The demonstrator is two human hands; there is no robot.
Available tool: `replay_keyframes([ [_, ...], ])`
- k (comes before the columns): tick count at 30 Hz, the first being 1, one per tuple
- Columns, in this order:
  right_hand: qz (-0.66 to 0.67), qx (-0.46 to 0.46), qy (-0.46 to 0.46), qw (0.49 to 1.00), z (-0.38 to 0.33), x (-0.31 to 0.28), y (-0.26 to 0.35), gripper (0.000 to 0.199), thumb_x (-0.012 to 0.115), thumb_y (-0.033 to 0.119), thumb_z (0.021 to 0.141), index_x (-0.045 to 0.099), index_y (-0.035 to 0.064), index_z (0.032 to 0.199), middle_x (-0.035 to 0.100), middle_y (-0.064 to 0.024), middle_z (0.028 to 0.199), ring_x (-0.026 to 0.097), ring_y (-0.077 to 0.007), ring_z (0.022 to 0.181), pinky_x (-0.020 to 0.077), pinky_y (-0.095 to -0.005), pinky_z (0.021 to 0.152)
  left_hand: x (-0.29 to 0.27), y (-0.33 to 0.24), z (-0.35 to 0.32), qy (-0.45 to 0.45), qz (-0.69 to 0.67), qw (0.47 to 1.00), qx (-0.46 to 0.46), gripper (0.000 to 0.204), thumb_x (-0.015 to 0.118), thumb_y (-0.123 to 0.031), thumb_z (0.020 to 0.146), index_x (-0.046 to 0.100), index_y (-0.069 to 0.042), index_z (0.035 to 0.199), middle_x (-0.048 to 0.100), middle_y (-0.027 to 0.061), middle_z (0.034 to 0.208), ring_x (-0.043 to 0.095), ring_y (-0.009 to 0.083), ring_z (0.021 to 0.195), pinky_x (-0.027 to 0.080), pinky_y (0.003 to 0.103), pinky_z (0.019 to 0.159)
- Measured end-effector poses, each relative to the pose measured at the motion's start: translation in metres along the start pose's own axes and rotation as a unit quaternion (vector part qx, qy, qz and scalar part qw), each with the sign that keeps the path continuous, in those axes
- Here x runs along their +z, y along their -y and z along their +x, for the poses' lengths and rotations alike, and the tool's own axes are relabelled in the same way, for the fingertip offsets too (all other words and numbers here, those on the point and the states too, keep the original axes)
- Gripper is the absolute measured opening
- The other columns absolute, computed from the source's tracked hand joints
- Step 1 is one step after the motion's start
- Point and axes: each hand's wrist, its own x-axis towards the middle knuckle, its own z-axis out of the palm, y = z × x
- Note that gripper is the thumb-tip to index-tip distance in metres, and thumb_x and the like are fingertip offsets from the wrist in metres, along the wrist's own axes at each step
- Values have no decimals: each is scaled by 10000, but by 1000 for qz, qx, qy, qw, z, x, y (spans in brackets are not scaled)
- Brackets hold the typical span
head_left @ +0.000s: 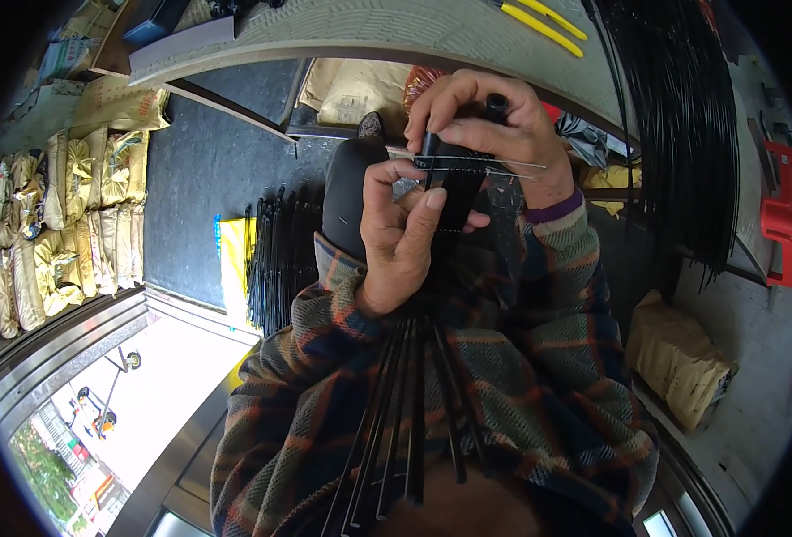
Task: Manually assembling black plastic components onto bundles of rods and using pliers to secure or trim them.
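Note:
A bundle of slim black rods (457, 201) stands between my hands, and several rod ends (414, 430) fan out toward my chest. It looks like a folded frame, but I cannot be sure. My left hand (398, 237) is closed around the bundle's left side, thumb pressed against it. Across the bundle lie thin silvery wires (512, 166), sticking out to the right. My right hand (494, 121) is closed over the top, pinching near a short black cylinder (429, 146). A round black tip (497, 103) shows between its thumb and fingers.
Yellow-handled pliers (543, 25) lie on the workbench (342, 34) ahead. Many thin black rods (682, 134) hang over its right side. More black rods (279, 259) stand beside a yellow sheet (235, 259). Brown packages (73, 215) are stacked left; a red stool (781, 215) is at right.

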Motion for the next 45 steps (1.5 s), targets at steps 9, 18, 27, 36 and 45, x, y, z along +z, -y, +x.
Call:
replay_keyframes([
  [9,-21,-3,-158,987,4,12,-4,135,536,90,829,578,-18,899,594,-119,838,584,-156,742,470,-255,692,-4,-9,1,-23,19,999,-20,297,396,-71,921,280,-26,1191,567,225,1013,626,247,801,512,298,706],
  [18,-24,47,-436,898,-43,77,-11,154,532,49,838,581,-66,927,586,-91,712,424,-46,479,429,-188,509,-11,-4,5,-97,56,991,70,283,415,-17,900,340,-17,1173,535,129,1045,548,157,899,434,263,805],
  [27,-46,23,-417,908,-44,83,-15,253,602,47,793,554,-55,1019,594,-83,824,496,-57,640,409,-183,592,-13,-2,1,-116,74,985,100,297,450,4,882,357,-25,1162,510,95,1065,478,111,957,377,241,847],
  [36,-120,118,-289,942,-36,69,0,128,656,69,752,647,-2,858,595,-8,790,516,-58,762,417,-219,693,-15,-23,11,-93,83,992,4,274,545,46,802,467,-40,1050,477,13,893,471,84,839,382,217,778],
  [45,-52,148,-284,946,-48,89,-11,117,662,124,775,634,17,813,525,56,655,446,-6,662,359,-191,564,-50,-50,16,-68,179,981,-31,165,658,26,690,534,-19,789,575,43,710,549,104,602,472,241,575],
])
